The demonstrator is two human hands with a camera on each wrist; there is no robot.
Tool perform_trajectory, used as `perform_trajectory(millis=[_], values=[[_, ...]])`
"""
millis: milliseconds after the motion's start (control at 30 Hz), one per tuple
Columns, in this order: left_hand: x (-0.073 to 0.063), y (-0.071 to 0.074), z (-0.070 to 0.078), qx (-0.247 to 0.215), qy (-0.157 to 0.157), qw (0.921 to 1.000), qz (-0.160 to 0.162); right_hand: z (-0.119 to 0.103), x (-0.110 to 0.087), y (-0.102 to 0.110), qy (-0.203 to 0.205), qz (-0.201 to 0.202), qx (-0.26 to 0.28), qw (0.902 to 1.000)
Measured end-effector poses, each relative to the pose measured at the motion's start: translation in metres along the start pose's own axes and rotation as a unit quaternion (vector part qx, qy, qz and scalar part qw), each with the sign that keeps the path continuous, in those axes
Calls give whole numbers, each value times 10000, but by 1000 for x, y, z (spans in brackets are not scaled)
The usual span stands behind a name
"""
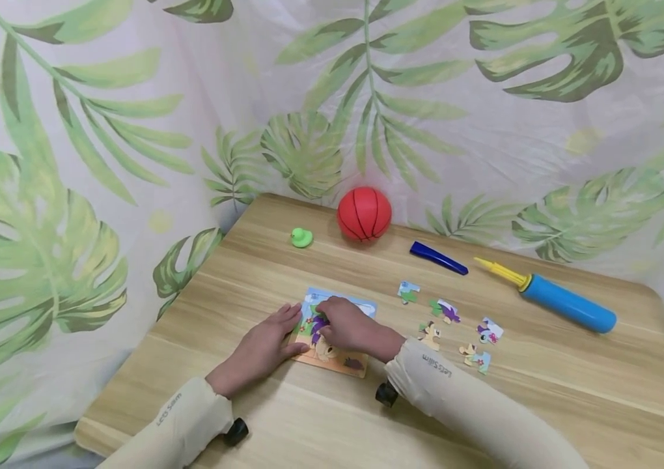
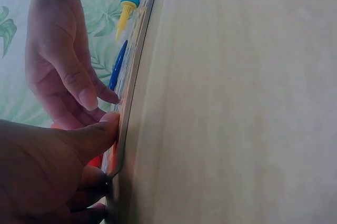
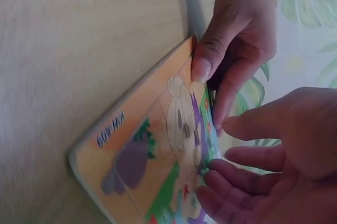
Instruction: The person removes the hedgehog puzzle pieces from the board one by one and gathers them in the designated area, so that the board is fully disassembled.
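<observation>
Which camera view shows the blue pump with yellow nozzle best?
The head view: there the blue pump lies whole and uncovered on the table, yellow nozzle included. The left wrist view shows the nozzle and only part of the body, cut by the top edge. The right wrist view shows none.

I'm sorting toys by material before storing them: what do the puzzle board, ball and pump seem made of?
Puzzle board: probably cardboard or thin wood, printed and smooth; its flat, rigid shape and thick edge suggest this.
Ball: likely rubber or soft plastic; smooth red surface with dark seam lines.
Pump: apparently hard plastic, smooth; evenly colored blue and yellow parts.
</observation>
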State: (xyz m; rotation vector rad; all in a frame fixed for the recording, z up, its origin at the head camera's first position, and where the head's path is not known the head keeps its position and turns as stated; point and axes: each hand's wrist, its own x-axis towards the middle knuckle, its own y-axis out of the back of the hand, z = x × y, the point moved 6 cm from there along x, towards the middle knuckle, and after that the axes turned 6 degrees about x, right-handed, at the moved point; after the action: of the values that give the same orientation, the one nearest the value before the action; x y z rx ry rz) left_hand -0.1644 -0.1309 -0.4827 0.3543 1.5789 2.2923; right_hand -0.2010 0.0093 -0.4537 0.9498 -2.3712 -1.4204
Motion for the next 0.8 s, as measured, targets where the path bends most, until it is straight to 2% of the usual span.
perform_trajectory(millis=[233, 567, 800], values=[[3, 2, 3, 192, 40, 9998, -79, 9, 8, -1, -405, -159, 610, 9972], [3, 1, 4, 350, 95, 9993, -106, 14, 15, -1, -576, -106, 891, 9943], [5, 1, 4, 401, 123, 9990, -174, 20, 21, 0, -803, 15, 1634, 9833]])
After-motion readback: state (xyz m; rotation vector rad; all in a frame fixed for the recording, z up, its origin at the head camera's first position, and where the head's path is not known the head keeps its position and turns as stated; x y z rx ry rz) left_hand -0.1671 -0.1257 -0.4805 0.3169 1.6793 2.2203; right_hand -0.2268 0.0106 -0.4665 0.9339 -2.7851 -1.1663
